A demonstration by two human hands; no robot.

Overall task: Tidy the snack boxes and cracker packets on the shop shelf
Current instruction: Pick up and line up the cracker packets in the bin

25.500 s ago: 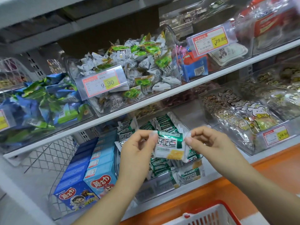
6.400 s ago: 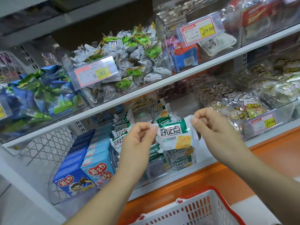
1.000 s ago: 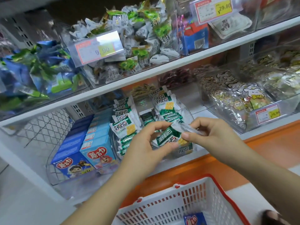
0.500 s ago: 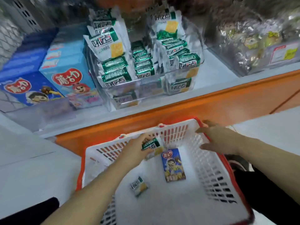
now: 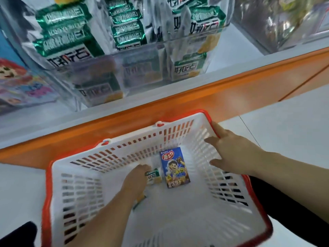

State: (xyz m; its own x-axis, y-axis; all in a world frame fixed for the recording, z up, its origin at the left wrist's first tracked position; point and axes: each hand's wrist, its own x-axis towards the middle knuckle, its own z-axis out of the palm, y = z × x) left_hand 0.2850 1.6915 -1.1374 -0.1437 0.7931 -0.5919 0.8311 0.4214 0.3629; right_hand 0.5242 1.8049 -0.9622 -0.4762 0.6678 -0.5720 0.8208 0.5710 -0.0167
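Reaching down into the red-rimmed white basket (image 5: 124,148) in the lower centre of the frame, the left hand (image 5: 136,180) has its fingers curled round a small green-and-white cracker packet (image 5: 153,177), held low near the basket floor. Just right of that packet, 1 blue snack box (image 5: 175,167) lies flat on the floor, face up, its long side running toward the shelf. A second packet (image 5: 139,202) peeks out from under the left wrist (only a green edge shows). The right hand (image 5: 231,154), at centre right, is spread wide with straight fingers and holds nothing; its fingertips rest on the basket's right-hand rim and wall. Above the basket runs the orange shelf base (image 5: 231,82). On the white shelf (image 5: 236,50) over it stands a clear bin (image 5: 142,56) packed with more green cracker packets in upright rows. At the far left edge sits a blurred, cartoon-printed box (image 5: 16,81). Another bin (image 5: 277,24) fills the upper right, its contents too blurred to name.
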